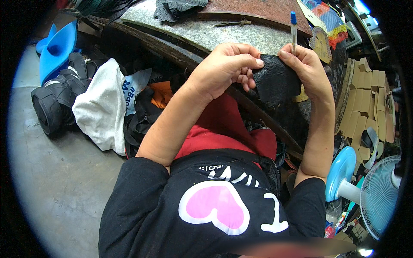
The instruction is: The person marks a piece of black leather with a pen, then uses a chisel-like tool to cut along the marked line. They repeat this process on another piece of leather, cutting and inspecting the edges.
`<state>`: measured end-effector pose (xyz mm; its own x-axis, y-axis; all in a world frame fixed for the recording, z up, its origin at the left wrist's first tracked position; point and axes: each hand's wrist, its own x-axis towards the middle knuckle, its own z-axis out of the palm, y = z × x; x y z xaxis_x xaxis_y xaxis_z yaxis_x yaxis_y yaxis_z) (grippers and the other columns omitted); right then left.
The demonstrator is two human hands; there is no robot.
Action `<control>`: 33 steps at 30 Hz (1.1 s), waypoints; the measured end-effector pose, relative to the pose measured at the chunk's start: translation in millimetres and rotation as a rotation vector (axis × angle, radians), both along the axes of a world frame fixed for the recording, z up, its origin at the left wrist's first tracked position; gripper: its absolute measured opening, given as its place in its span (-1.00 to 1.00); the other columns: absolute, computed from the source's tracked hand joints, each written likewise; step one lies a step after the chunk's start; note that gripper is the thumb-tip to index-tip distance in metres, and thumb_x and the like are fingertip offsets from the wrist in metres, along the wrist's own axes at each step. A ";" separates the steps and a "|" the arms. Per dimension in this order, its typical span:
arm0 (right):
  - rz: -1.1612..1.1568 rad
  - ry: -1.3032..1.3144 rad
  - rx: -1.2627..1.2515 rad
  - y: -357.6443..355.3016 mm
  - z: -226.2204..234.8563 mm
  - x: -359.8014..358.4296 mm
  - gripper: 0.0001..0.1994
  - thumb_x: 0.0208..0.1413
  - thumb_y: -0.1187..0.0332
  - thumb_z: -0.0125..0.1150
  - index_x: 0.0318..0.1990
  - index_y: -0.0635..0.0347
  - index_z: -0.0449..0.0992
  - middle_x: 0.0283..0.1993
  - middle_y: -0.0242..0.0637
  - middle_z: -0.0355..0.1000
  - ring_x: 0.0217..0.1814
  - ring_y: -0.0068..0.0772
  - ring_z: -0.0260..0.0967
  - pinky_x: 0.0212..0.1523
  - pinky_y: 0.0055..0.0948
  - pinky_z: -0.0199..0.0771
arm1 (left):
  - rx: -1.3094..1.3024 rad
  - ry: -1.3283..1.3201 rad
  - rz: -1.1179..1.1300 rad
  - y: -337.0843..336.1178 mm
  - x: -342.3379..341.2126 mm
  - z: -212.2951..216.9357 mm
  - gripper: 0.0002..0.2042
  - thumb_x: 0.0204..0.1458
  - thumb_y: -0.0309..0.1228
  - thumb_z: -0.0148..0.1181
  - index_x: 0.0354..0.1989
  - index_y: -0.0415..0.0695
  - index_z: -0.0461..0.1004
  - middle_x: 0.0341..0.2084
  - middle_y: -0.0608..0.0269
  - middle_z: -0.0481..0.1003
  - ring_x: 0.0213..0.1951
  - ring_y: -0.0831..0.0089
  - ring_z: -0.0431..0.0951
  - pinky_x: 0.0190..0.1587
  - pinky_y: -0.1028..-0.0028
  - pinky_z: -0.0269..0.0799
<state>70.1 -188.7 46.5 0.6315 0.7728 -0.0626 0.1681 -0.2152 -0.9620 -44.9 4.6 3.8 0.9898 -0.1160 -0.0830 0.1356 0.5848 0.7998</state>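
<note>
**Black piece [279,81] in two pinches**

Left hand [234,64] pinches its left edge; right hand [306,66] its upper right, also holding a pen [294,34] (blue-capped, upright). Held up near the bench [241,36]. Light, even tension should keep it flat.

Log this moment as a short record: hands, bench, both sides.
Left hand: pinches the upper left edge of a black piece
Right hand: pinches its upper right edge; blue-capped pen sticks up there
Bench: grey material, thin dark tool
Picture left: white cloth
Picture right: fan, cardboard boxes
</note>
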 end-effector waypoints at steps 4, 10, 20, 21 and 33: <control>-0.041 0.019 0.005 0.7 1.0 -1.5 -0.81 0.23 0.25 0.23 -0.34 0.17 0.51 -0.46 -0.62 0.38 -0.46 -0.84 0.26 -0.44 -0.76 0.24 | -0.042 0.018 -0.009 0.5 -0.6 -1.3 -0.92 0.13 -0.45 0.20 -0.28 -0.18 0.48 -0.59 0.31 0.53 -0.63 0.59 0.55 -0.56 0.66 0.51; -0.088 0.057 0.022 -0.2 3.1 -1.6 -0.81 0.20 0.25 0.27 -0.36 0.14 0.51 -0.48 -0.64 0.37 -0.50 -0.84 0.24 -0.48 -0.76 0.21 | 0.043 0.010 0.049 -2.6 -1.3 -1.2 -0.91 0.09 -0.48 0.21 -0.28 -0.20 0.48 -0.60 0.33 0.48 -0.60 0.56 0.55 -0.56 0.65 0.48; -0.111 0.073 -0.022 -11.2 6.4 8.7 -0.82 0.14 0.25 0.32 -0.33 0.15 0.52 -0.43 -0.57 0.44 -0.47 -0.81 0.32 -0.42 -0.77 0.31 | 0.049 -0.001 0.101 -5.8 -0.6 -1.5 -0.88 0.12 -0.45 0.22 -0.22 -0.17 0.46 -0.55 0.33 0.52 -0.61 0.60 0.54 -0.57 0.66 0.47; -0.101 0.063 -0.014 -12.5 7.0 10.0 -0.82 0.13 0.26 0.32 -0.32 0.15 0.52 -0.42 -0.55 0.46 -0.46 -0.80 0.34 -0.40 -0.76 0.33 | 0.047 0.001 0.103 -5.9 -0.5 -1.5 -0.88 0.12 -0.45 0.22 -0.22 -0.17 0.46 -0.55 0.33 0.52 -0.61 0.60 0.54 -0.57 0.66 0.47; -0.124 0.129 0.012 -13.1 3.8 15.2 -0.87 0.12 0.32 0.30 -0.32 0.15 0.52 -0.42 -0.53 0.47 -0.44 -0.77 0.37 -0.39 -0.74 0.35 | 0.125 0.005 0.103 -7.7 -0.7 0.8 -0.80 0.11 -0.49 0.17 -0.10 -0.26 0.49 -0.50 0.31 0.54 -0.62 0.65 0.52 -0.57 0.69 0.45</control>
